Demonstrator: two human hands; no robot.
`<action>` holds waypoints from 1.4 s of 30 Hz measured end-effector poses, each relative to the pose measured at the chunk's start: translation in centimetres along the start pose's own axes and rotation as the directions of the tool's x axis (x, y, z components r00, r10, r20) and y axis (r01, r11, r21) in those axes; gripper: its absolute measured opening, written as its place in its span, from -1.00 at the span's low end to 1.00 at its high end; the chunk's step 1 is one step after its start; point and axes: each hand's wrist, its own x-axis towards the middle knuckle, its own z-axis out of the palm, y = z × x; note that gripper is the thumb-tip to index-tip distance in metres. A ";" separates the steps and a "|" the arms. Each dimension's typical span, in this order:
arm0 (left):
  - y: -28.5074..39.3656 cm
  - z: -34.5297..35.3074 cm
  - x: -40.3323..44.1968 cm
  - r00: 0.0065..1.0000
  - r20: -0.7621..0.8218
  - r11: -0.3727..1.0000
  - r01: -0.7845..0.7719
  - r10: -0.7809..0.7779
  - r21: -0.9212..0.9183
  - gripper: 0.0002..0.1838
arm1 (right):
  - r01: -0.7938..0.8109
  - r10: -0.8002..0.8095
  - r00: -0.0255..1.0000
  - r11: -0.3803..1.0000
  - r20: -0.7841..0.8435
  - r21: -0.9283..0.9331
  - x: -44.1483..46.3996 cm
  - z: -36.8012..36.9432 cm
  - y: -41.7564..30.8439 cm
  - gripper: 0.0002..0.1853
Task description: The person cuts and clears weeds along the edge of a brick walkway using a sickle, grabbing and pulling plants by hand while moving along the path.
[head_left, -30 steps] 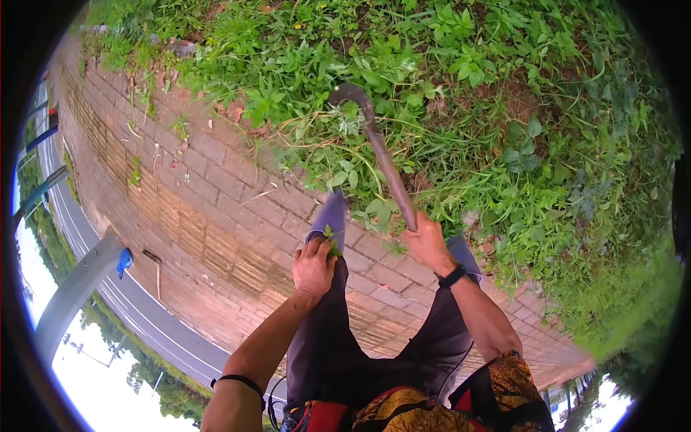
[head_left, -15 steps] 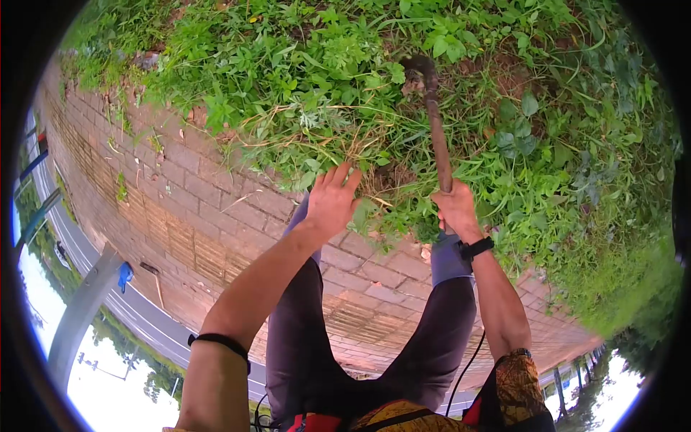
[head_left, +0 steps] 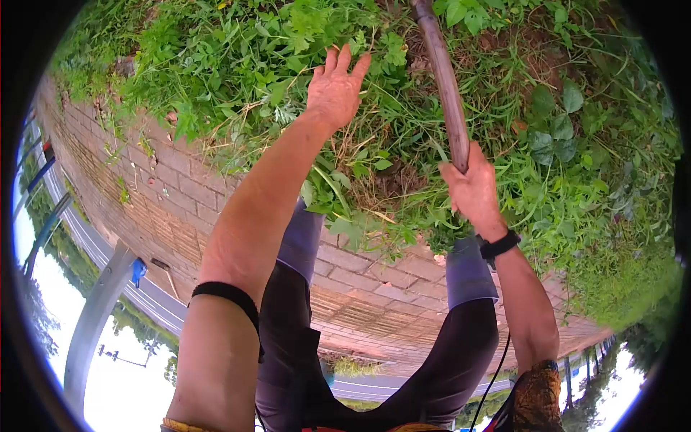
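My right hand [head_left: 475, 189] is wrapped round the lower end of a long brown wooden-handled tool [head_left: 445, 79]. The handle slants up and away over the weeds, and its head lies beyond the top edge of the view. To the left, my left hand [head_left: 336, 90] reaches palm down over the leafy weeds [head_left: 259, 54], fingers stretched and apart, nothing seen in them. Its fingertips touch or hover just above the leaves; I cannot tell which. Between the hands, some loose and dry stems [head_left: 353, 147] lie beside a patch of bare soil [head_left: 403, 180].
Brick paving [head_left: 180, 173] runs along the weed bed, under my boots [head_left: 471, 273]. A grey metal post [head_left: 101, 317] with a blue thing [head_left: 138, 272] on it stands at left, near another wooden-handled tool [head_left: 167, 277]. Behind is a road [head_left: 155, 306].
My left hand has moved forward, away from my knee and farther over the weeds. My right hand has shifted slightly right, and the tool's dark curved head has left the view at the top.
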 end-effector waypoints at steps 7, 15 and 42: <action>-1.5 0.7 2.2 0.997 -0.076 0.991 0.011 -0.001 0.132 0.16 | -0.314 0.160 0.873 0.908 0.461 0.279 4.2 4.6 0.9 -0.82; -3.4 3.6 3.4 0.916 0.209 0.940 0.331 -0.342 0.088 0.10 | -0.309 0.238 0.861 0.947 0.450 0.090 -1.3 0.6 1.0 -0.78; -5.7 6.1 -15.2 0.978 0.176 0.977 0.144 -0.115 -0.158 -0.69 | -0.009 0.016 0.998 0.993 0.062 -0.116 -5.1 4.2 -1.3 -0.79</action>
